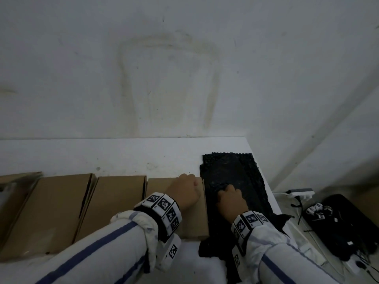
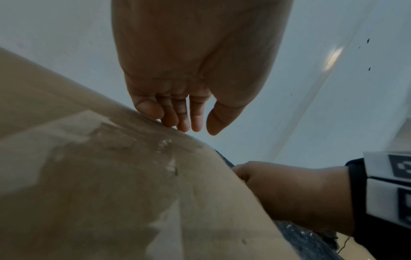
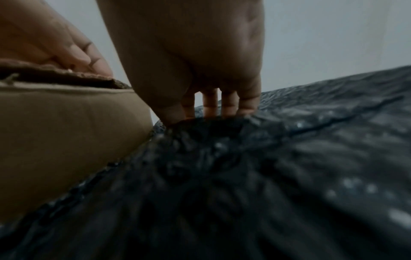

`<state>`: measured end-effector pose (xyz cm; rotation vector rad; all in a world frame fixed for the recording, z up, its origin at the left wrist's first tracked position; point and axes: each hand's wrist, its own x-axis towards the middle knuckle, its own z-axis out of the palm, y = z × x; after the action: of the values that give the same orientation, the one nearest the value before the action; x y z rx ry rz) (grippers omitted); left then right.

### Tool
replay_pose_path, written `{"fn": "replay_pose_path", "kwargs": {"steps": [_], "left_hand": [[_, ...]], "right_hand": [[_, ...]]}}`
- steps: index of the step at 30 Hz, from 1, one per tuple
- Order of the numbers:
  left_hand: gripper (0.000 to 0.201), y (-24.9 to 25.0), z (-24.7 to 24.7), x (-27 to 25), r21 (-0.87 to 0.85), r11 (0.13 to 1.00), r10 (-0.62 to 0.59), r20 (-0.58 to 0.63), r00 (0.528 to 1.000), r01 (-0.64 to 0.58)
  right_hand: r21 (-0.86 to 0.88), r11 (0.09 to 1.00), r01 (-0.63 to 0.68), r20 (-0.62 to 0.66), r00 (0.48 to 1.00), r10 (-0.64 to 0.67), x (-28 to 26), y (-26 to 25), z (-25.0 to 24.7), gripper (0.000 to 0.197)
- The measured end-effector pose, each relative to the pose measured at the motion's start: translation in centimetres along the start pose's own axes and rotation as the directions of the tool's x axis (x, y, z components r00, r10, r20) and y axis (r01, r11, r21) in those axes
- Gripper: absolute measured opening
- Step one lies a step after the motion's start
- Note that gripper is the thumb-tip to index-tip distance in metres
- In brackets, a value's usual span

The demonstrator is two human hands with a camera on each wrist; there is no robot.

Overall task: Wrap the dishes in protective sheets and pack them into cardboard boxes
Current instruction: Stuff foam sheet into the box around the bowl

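Observation:
A stack of black bubble-wrap sheets (image 1: 235, 173) lies at the right end of the white table (image 1: 102, 156). My right hand (image 1: 227, 193) is down on it, and in the right wrist view its thumb and fingertips (image 3: 211, 109) pinch a raised fold of the sheet (image 3: 289, 167). Just left of the sheets lies a closed cardboard box (image 1: 192, 218). My left hand (image 1: 185, 185) rests on its far end, fingertips (image 2: 184, 124) touching the far edge of the box (image 2: 111, 176), thumb free. No dishes are in view.
Three more brown cardboard boxes (image 1: 114, 201) lie in a row to the left along the table's front. A white wall (image 1: 184, 68) stands right behind the table. On the floor to the right are a white power strip (image 1: 301, 193) and a black bag (image 1: 344, 224) with cables.

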<state>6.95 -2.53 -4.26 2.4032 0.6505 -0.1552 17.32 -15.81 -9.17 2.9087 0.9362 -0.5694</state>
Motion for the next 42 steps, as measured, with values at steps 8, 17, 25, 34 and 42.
{"fn": "replay_pose_path", "kwargs": {"steps": [8,17,25,34,42], "left_hand": [[0.025,1.4,-0.9,-0.4,-0.134,0.99,0.041,0.045,0.998,-0.034],[0.037,3.1,-2.0,-0.8,-0.684,0.713,-0.115,0.103,0.988,0.155],[0.019,-0.7,-5.9,-2.9,-0.944,0.305,-0.307,0.028,0.951,0.126],[0.033,-6.0,-8.7,-6.5,-0.978,0.144,-0.43,0.078,0.9,0.154],[0.03,-9.7,-11.8,-9.3,-0.997,0.031,-0.381,0.054,0.923,0.071]], "right_hand": [[0.537,0.844,0.012,-0.016,1.0,-0.004,0.5,1.6,-5.7,0.03],[0.753,0.606,0.257,-0.143,0.963,-0.23,-2.7,-2.5,-9.0,0.015],[0.848,0.53,0.007,-0.049,0.997,0.066,-0.3,-1.7,-9.6,0.017],[0.89,0.443,-0.108,0.206,0.962,-0.179,-1.4,-10.1,-8.2,0.038],[0.742,0.665,0.084,0.007,0.991,-0.132,-1.2,-16.0,-7.4,0.024]]}}
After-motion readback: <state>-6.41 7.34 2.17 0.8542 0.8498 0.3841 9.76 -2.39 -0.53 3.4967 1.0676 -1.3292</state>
